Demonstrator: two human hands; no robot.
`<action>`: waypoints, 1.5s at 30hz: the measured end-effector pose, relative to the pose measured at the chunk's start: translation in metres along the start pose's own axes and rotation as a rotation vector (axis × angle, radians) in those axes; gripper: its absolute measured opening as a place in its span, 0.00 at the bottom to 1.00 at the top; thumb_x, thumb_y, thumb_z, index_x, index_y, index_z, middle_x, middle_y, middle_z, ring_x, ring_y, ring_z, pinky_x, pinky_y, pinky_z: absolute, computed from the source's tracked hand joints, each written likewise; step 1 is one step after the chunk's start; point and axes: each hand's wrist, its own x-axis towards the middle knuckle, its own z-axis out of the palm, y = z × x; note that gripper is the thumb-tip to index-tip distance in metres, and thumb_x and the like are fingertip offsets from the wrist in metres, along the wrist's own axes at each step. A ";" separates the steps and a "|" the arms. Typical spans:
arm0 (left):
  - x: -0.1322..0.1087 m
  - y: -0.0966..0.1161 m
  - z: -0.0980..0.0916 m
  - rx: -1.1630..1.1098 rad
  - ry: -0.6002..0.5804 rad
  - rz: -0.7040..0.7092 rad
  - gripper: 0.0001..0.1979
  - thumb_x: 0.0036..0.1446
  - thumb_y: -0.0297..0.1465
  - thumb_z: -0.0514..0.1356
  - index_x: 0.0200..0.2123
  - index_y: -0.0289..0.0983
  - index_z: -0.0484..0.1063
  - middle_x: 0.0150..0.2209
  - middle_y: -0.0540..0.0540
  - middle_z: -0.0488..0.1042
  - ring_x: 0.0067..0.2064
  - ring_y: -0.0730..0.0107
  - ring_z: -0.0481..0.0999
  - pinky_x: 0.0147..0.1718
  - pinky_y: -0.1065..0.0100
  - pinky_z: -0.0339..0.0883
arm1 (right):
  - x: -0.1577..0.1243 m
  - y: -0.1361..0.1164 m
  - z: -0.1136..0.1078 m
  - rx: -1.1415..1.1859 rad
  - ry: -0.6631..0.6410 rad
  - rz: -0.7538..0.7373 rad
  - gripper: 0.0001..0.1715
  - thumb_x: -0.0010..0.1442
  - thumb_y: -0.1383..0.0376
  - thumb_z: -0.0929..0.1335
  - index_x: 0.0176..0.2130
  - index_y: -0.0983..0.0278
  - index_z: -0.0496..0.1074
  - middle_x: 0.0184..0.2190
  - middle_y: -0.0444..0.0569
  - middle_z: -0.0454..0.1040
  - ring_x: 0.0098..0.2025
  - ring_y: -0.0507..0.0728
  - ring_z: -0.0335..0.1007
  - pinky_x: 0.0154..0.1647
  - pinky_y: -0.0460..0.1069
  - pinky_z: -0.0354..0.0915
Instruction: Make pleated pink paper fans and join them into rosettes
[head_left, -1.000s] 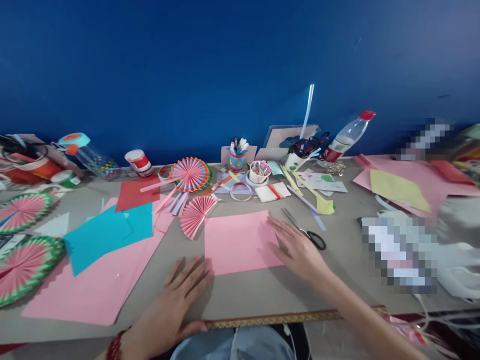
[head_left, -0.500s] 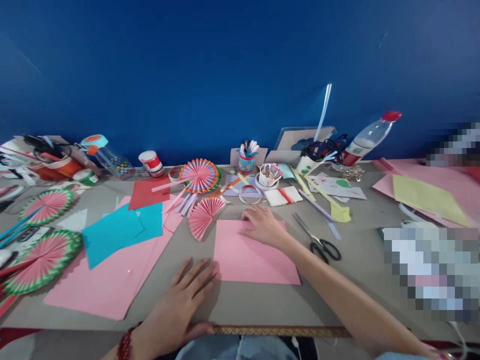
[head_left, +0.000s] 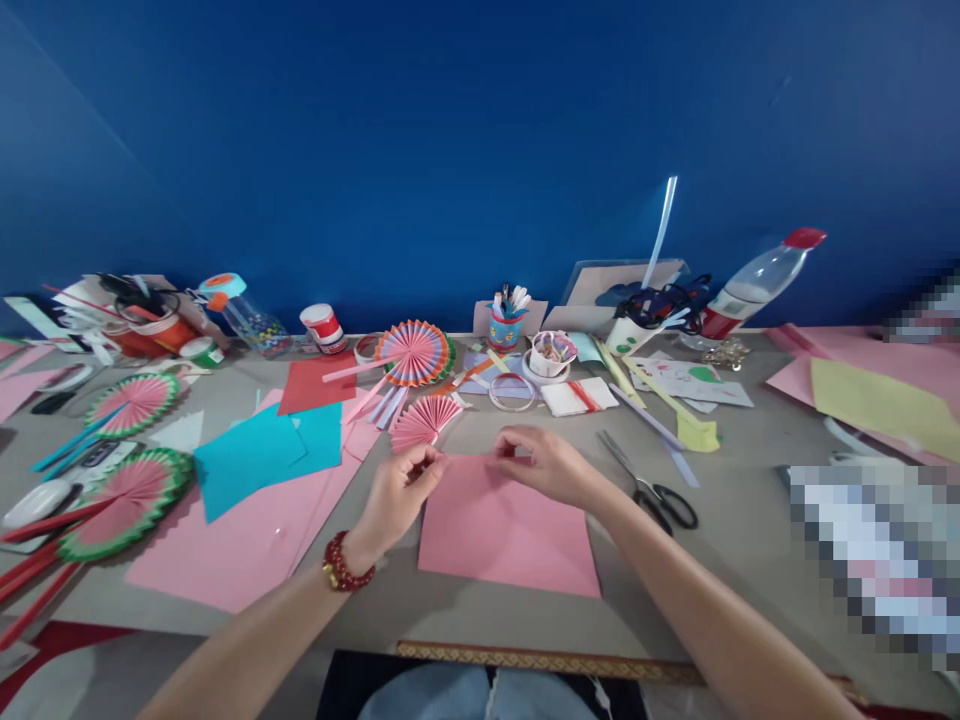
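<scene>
A pink paper sheet (head_left: 510, 535) lies in front of me, its far edge lifted slightly off the table. My left hand (head_left: 401, 490), with a red beaded bracelet at the wrist, pinches the sheet's far left corner between thumb and fingers. Closed on the same far edge, a little left of its middle, is my right hand (head_left: 544, 462). Just behind my left hand sits a folded pink paper fan (head_left: 424, 421). Black-handled scissors (head_left: 646, 488) rest to the right of the sheet, beside my right forearm.
Blue sheets (head_left: 262, 455) lie over larger pink paper at left, near round pleated fans (head_left: 131, 505). Along the wall stand a pen cup (head_left: 505, 328), a glue jar (head_left: 322, 328), a white bowl (head_left: 550, 353) and a tilted bottle (head_left: 757, 285). Yellow paper (head_left: 885, 405) lies at right.
My left hand has moved up from the table to the sheet's far left corner and closed on it. My right hand has gone from lying flat to pinching the far edge. The view has shifted slightly.
</scene>
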 end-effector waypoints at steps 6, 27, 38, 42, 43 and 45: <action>-0.004 -0.002 0.006 0.015 0.051 -0.009 0.16 0.61 0.41 0.58 0.27 0.36 0.67 0.23 0.54 0.61 0.25 0.76 0.60 0.24 0.74 0.54 | 0.004 0.005 0.010 -0.148 0.049 -0.165 0.13 0.67 0.60 0.66 0.32 0.64 0.72 0.28 0.46 0.75 0.32 0.54 0.69 0.38 0.48 0.59; -0.006 0.006 0.015 0.035 0.055 0.075 0.14 0.61 0.39 0.60 0.30 0.35 0.75 0.29 0.46 0.76 0.29 0.70 0.72 0.27 0.73 0.63 | 0.007 -0.013 0.020 -0.173 0.070 -0.298 0.16 0.69 0.57 0.63 0.36 0.63 0.73 0.30 0.48 0.77 0.34 0.55 0.70 0.41 0.51 0.60; -0.008 -0.011 0.026 -0.171 -0.148 -0.112 0.18 0.57 0.44 0.63 0.27 0.34 0.72 0.22 0.53 0.64 0.24 0.76 0.61 0.22 0.74 0.56 | 0.006 -0.008 0.009 -0.189 0.171 -0.290 0.13 0.69 0.62 0.62 0.34 0.63 0.70 0.30 0.48 0.76 0.35 0.56 0.69 0.43 0.51 0.60; -0.010 -0.011 0.028 -0.144 -0.210 -0.099 0.19 0.57 0.44 0.63 0.24 0.34 0.70 0.21 0.54 0.61 0.24 0.77 0.59 0.22 0.74 0.52 | 0.006 0.001 -0.007 -0.231 0.276 -0.208 0.13 0.68 0.60 0.63 0.34 0.62 0.70 0.29 0.48 0.74 0.34 0.57 0.68 0.41 0.51 0.61; -0.010 -0.010 0.028 -0.125 -0.209 -0.084 0.20 0.57 0.44 0.63 0.24 0.34 0.70 0.21 0.54 0.60 0.24 0.77 0.58 0.22 0.73 0.52 | 0.006 0.003 -0.011 -0.244 0.297 -0.195 0.13 0.68 0.60 0.63 0.34 0.62 0.70 0.29 0.48 0.74 0.34 0.57 0.68 0.40 0.51 0.61; -0.012 -0.008 0.028 -0.092 -0.198 -0.064 0.20 0.57 0.44 0.63 0.22 0.35 0.67 0.20 0.55 0.61 0.23 0.77 0.59 0.22 0.73 0.52 | 0.005 0.008 -0.018 -0.266 0.329 -0.180 0.12 0.67 0.60 0.63 0.34 0.61 0.70 0.28 0.48 0.74 0.34 0.58 0.67 0.39 0.50 0.61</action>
